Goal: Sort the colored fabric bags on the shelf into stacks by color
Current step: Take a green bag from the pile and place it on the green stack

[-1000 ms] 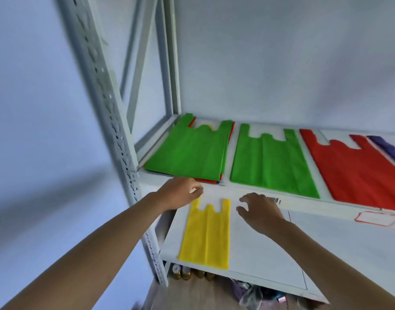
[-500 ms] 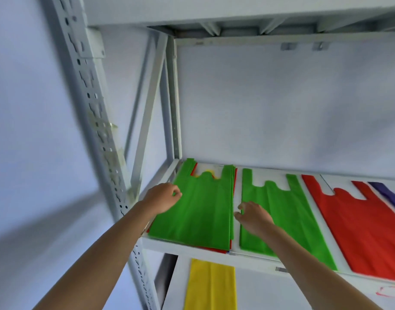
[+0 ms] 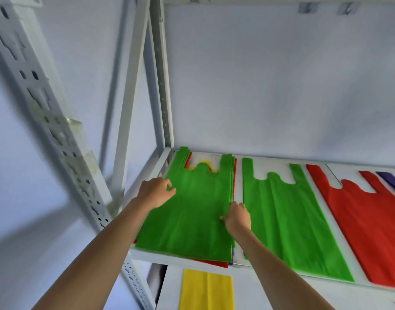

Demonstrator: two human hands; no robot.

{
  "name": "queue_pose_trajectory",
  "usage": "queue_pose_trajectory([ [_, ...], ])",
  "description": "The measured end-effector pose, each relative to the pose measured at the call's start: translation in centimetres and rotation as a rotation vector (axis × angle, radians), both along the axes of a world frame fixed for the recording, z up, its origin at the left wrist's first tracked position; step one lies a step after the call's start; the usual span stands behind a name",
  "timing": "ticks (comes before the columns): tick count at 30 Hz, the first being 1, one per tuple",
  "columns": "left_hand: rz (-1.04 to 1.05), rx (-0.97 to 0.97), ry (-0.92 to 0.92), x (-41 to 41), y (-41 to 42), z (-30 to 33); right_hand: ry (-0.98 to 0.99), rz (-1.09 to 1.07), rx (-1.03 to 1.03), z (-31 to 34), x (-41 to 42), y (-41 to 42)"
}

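Observation:
A mixed pile of bags with a green bag (image 3: 193, 211) on top lies at the shelf's left end; red and yellow edges show beneath it. My left hand (image 3: 155, 191) pinches that green bag's left edge. My right hand (image 3: 236, 217) pinches its right edge. Beside it lies a single green bag (image 3: 288, 218), then a red bag (image 3: 366, 227) and a purple bag (image 3: 393, 183) at the frame's right edge. A yellow bag (image 3: 206, 289) lies on the shelf below.
The white shelf board (image 3: 238, 262) runs rightward out of view. A perforated grey upright (image 3: 44, 121) stands at the front left, another post (image 3: 162, 74) in the back corner. A plain wall backs the shelf.
Both hands rose from the lower shelf by the yellow bag to the upper shelf and closed on the two side edges of the top green bag. The view tilted up.

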State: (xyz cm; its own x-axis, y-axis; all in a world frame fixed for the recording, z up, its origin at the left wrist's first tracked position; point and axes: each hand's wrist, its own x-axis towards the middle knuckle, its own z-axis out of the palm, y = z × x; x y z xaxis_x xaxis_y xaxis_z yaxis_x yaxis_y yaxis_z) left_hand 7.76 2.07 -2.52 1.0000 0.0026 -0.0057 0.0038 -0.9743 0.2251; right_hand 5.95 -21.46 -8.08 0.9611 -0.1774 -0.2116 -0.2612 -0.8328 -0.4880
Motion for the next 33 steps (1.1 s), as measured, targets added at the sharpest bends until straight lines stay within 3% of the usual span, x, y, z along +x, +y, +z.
queue_pose_trajectory([
  [5, 0.024, 0.001, 0.024, 0.5, 1.0, -0.8, -0.007, -0.162, 0.164, -0.9, 1.5, -0.7],
  [13, 0.074, -0.127, 0.088, 0.0, 0.6, -4.4, -0.082, -0.146, 0.168, -1.8, -0.6, -3.3],
  [17, 0.093, 0.064, 0.123, 0.9, -0.1, -5.8, -0.112, -0.157, 0.219, -2.7, -0.9, -3.6],
  [26, 0.028, 0.07, -0.17, 1.0, -2.8, -8.0, -0.267, -0.209, 0.27, -3.7, 0.0, -2.5],
  [30, 0.006, -0.056, -0.156, 0.8, -3.5, -8.2, -0.176, -0.226, 0.282, -3.5, 0.3, -2.0],
  [33, 0.167, -0.325, -0.011, 1.5, -3.5, -6.9, -0.106, -0.247, 0.337, -3.1, 0.5, -1.8],
])
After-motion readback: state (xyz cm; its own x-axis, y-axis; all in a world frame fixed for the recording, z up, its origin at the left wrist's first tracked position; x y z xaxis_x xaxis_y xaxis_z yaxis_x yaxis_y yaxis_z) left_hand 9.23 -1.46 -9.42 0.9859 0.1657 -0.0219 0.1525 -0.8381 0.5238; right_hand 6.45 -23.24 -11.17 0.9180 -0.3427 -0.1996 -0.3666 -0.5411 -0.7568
